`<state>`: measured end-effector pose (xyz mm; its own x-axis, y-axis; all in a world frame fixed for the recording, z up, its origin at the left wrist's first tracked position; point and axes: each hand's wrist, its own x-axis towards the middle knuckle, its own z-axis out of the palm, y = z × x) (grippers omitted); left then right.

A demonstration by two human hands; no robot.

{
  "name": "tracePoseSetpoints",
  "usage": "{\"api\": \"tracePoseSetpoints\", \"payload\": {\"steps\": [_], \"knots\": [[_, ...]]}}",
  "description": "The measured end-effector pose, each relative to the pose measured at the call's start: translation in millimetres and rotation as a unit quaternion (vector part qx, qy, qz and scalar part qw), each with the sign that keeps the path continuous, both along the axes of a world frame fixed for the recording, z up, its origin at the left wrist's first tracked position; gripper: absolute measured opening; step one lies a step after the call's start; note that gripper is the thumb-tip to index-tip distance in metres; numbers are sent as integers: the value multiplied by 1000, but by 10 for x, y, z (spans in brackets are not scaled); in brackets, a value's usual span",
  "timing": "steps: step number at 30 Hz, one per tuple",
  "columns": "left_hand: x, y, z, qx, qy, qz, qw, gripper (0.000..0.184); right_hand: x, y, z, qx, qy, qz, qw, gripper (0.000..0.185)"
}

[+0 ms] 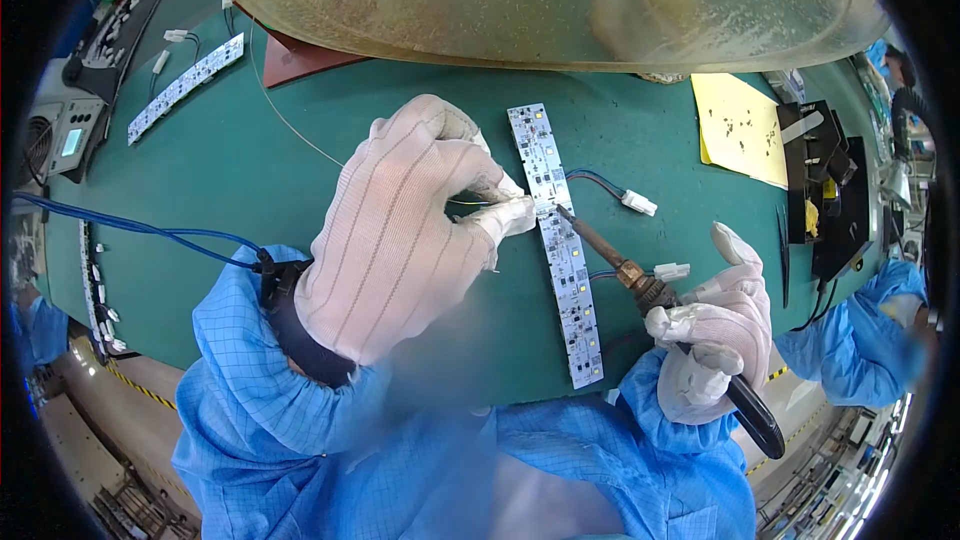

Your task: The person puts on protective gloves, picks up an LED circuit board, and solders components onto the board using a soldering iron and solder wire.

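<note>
A narrow white LED circuit board [572, 290] lies lengthwise in front of me, with wires leading right to a white connector [638, 202] and a second connector [671, 271]. My gloved left hand [400, 230] is closed in a pinch at the board's left edge. Thin solder wire [300, 136] runs from the upper left into that hand, and a short end shows near the fingertips. In my gloved right hand [712, 330] is a soldering iron [622, 268], its tip at the board's middle close to the left fingertips. Whether the tip touches is unclear.
Another LED board [187, 88] lies at the upper left of the green mat [450, 345]. A large translucent cover [550, 10] overhangs the back. At right are a yellow sheet [735, 125], black tweezers [783, 255] and a black iron stand [840, 200]. Another person's blue sleeve [850, 340] is beyond.
</note>
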<state>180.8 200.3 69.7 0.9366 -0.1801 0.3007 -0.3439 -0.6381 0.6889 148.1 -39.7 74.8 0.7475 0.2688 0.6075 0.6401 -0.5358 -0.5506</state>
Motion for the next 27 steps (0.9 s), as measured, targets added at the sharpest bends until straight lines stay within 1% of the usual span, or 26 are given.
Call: {"api": "tracePoseSetpoints", "payload": {"steps": [1, 3, 4, 6, 11, 13, 14, 16, 19, 22, 24, 27], "knots": [[0, 0, 1, 1, 1, -2, 1000, 18, -9, 4, 25, 0, 0, 0, 1000, 43], [2, -1, -3, 4, -4, 0, 1000, 18, -38, 23, 97, -43, 49, -2, 998, 67], [3, -2, -6, 7, -10, 1, 1000, 18, -53, 31, 97, -43, 49, -2, 998, 67], [5, -1, -12, 3, -2, 0, 1000, 18, -73, 50, 95, -30, 48, -25, 998, 65], [4, -2, -13, 12, 4, 0, 1000, 19, -74, 53, 131, -43, 55, -21, 997, 63], [11, 3, -18, -10, -15, -7, 1000, 19, -76, 58, 101, -47, 57, -19, 997, 63], [9, 7, -13, -10, -15, -7, 1000, 19, -74, 85, 61, -17, 43, -36, 998, 49], [3, 16, 2, 22, -6, -4, 1000, 19, -75, 103, 43, 14, 29, -53, 998, 35], [12, 21, -4, 20, 2, -7, 1000, 18, -78, 83, 49, 13, 40, -55, 998, 33], [4, 15, 5, 23, -2, -1, 1000, 17, -44, 12, 2, 6, 46, -15, 999, 34], [9, 23, -6, 28, -7, -4, 1000, 17, -2, 8, -32, 0, -11, -3, 1000, 37], [10, 31, 1, 31, -8, -8, 999, 18, -8, 17, -19, -3, -6, -8, 1000, 39]]}}
